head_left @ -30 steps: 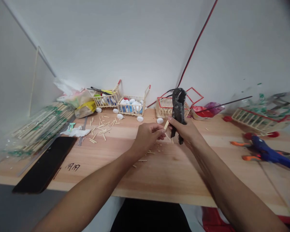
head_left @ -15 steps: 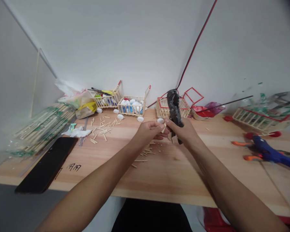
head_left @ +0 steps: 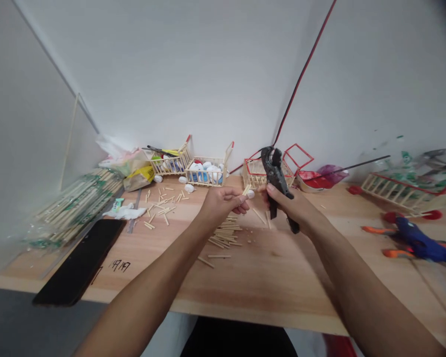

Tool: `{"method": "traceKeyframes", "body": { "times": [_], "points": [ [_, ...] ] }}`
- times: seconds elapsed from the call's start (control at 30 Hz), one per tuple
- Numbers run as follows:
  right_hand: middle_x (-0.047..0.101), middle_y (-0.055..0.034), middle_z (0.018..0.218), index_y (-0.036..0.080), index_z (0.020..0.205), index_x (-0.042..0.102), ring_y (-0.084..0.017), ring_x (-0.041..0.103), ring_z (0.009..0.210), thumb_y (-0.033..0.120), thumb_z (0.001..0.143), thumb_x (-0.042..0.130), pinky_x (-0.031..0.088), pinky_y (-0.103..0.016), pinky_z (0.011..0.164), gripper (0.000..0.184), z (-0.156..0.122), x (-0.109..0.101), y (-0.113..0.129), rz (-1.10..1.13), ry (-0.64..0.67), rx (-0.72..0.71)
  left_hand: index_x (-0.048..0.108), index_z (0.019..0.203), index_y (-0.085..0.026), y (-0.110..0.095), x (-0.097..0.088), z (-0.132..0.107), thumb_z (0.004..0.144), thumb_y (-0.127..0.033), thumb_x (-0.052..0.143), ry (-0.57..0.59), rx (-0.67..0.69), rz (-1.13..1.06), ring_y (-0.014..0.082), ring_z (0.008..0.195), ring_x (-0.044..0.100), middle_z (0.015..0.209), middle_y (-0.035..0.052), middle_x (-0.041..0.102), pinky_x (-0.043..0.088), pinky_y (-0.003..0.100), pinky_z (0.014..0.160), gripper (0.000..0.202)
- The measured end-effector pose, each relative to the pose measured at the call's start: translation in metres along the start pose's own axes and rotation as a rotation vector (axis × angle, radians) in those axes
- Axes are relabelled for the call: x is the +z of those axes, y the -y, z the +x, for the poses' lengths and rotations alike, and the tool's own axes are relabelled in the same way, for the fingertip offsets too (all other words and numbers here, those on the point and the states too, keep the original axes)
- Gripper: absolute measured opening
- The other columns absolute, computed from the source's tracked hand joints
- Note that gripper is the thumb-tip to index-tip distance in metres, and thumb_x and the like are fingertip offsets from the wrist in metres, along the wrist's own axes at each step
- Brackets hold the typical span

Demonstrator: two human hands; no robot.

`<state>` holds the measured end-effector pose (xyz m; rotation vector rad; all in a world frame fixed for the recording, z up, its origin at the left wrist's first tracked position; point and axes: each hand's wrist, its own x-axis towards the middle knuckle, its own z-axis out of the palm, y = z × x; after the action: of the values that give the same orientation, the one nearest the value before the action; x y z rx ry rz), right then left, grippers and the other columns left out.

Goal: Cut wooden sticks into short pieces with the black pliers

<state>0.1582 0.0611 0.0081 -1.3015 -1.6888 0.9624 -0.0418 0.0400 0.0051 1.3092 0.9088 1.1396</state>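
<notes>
My right hand (head_left: 294, 207) is wrapped round the handles of black cutting pliers (head_left: 276, 174), jaws pointing up and slightly open. My left hand (head_left: 222, 202) pinches a short wooden stick (head_left: 246, 190) just left of the pliers, over the wooden table (head_left: 252, 277). Below my left hand lies a small pile of cut stick pieces (head_left: 223, 234). Two longer sticks (head_left: 262, 217) lie on the table under the pliers.
Small stick carts (head_left: 207, 171) holding white and blue caps stand at the back wall, with a red-edged one (head_left: 255, 171) behind the pliers. Scattered stick bits (head_left: 159, 204), bagged long sticks (head_left: 74, 206) and a black phone (head_left: 81, 260) lie left. A blue glue gun (head_left: 418, 243) lies right.
The pliers have tilted left and their jaws have opened a little. My left hand has drawn the short stick away from the jaws. The view has shifted down slightly.
</notes>
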Motion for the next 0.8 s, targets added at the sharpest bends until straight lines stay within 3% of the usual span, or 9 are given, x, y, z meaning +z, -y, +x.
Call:
{"method": "traceKeyframes", "body": {
  "times": [0.2,0.33,0.57,0.8],
  "points": [
    [0.062,-0.0062,0.068,0.019,0.066,0.062,-0.018,0.054,0.064,0.077,0.082,0.043,0.044,-0.030,0.059,0.063,-0.003,-0.006,0.004,-0.065,0.266,-0.072,0.067,0.074,-0.011,-0.014,-0.010,0.000,0.076,-0.037,0.073,-0.023,0.069,0.068,0.0111,0.060,0.063,0.069,0.0065,0.070,0.053,0.024,0.063,0.027],
    [0.063,-0.0060,0.074,0.018,0.071,0.063,-0.017,0.054,0.067,0.071,0.088,0.039,0.044,-0.029,0.062,0.061,-0.006,-0.003,0.004,-0.114,0.348,-0.102,0.068,0.076,-0.011,-0.014,-0.014,0.002,0.075,-0.037,0.074,-0.028,0.068,0.087,0.0110,0.059,0.063,0.067,0.0060,0.069,0.053,0.024,0.061,0.027],
    [0.063,-0.0040,0.073,0.018,0.094,0.070,-0.016,0.056,0.065,0.073,0.086,0.043,0.044,-0.027,0.056,0.062,-0.010,0.002,0.005,-0.089,0.337,-0.024,0.068,0.075,-0.010,-0.013,-0.016,0.001,0.077,-0.032,0.072,0.021,0.009,0.102,0.0107,0.058,0.063,0.065,0.0064,0.069,0.053,0.023,0.061,0.023],
    [0.063,-0.0031,0.071,0.019,0.096,0.072,-0.015,0.055,0.063,0.070,0.087,0.044,0.043,-0.025,0.054,0.059,-0.011,0.001,0.005,-0.128,0.346,-0.035,0.068,0.074,-0.009,-0.015,-0.016,0.001,0.077,-0.023,0.070,-0.009,-0.044,0.082,0.0100,0.055,0.062,0.064,0.0060,0.069,0.052,0.023,0.059,0.014]
  ]
}}
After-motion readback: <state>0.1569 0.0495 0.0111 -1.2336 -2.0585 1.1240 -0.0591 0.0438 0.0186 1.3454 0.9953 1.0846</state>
